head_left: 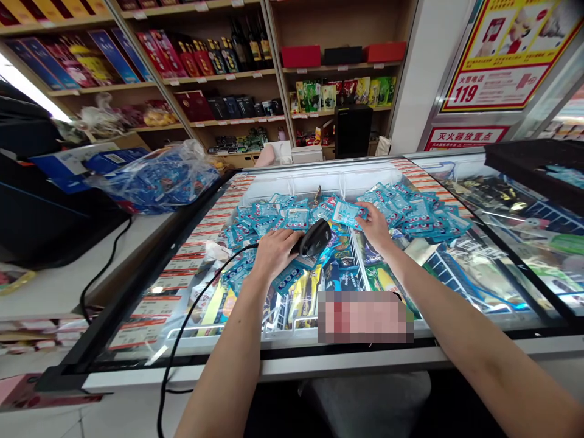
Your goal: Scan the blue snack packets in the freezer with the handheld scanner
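My left hand (278, 248) is closed around a black barcode scanner (316, 238), its head turned toward the middle of the freezer. A black cord (201, 292) runs from the scanner down past my left forearm. Between the fingers of my right hand (374, 224) is a small light-blue packet (347, 214), held just right of the scanner head. Many similar blue packets lie on the glass top: one pile (269, 214) sits at the left behind my left hand, another pile (415, 210) at the right beyond my right hand.
The glass-topped chest freezer (182, 359) holds wire baskets of packaged goods. At the left, a clear plastic bag (159, 176) of blue packets lies near a black machine (41, 201). Shelves (219, 76) of bottles and boxes stand behind. A dark box (538, 164) rests at the right.
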`<act>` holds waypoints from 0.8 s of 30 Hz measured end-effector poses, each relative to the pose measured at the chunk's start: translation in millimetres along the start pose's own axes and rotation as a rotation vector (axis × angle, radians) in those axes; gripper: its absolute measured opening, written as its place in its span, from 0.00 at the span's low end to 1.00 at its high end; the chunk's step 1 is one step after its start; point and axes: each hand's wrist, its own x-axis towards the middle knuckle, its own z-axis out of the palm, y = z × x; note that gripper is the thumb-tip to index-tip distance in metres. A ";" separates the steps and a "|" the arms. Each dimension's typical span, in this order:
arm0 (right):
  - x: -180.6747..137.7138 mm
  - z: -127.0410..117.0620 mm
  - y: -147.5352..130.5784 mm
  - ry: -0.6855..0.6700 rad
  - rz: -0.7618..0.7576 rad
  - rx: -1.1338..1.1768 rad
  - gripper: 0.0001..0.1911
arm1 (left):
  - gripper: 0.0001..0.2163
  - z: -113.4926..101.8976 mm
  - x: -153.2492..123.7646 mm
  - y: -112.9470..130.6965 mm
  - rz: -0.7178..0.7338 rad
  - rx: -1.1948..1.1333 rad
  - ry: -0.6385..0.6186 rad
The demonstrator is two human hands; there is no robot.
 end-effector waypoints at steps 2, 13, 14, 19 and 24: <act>-0.1 0.7 1.0 -0.005 0.006 0.036 0.21 | 0.17 0.0 0.4 0.6 -0.004 -0.007 0.000; -1.0 -0.6 -0.4 -0.020 -0.015 -0.025 0.23 | 0.16 -0.2 1.1 4.8 -0.024 -0.002 0.015; -1.1 -0.6 0.0 -0.022 -0.012 -0.021 0.23 | 0.16 -0.2 1.1 5.1 -0.023 0.001 0.013; -0.5 0.1 2.4 -0.032 -0.003 0.000 0.23 | 0.16 -0.7 1.1 6.0 -0.023 -0.012 0.014; -0.1 -0.9 0.8 -0.018 -0.019 -0.033 0.22 | 0.16 -1.4 1.8 7.3 -0.023 -0.016 0.015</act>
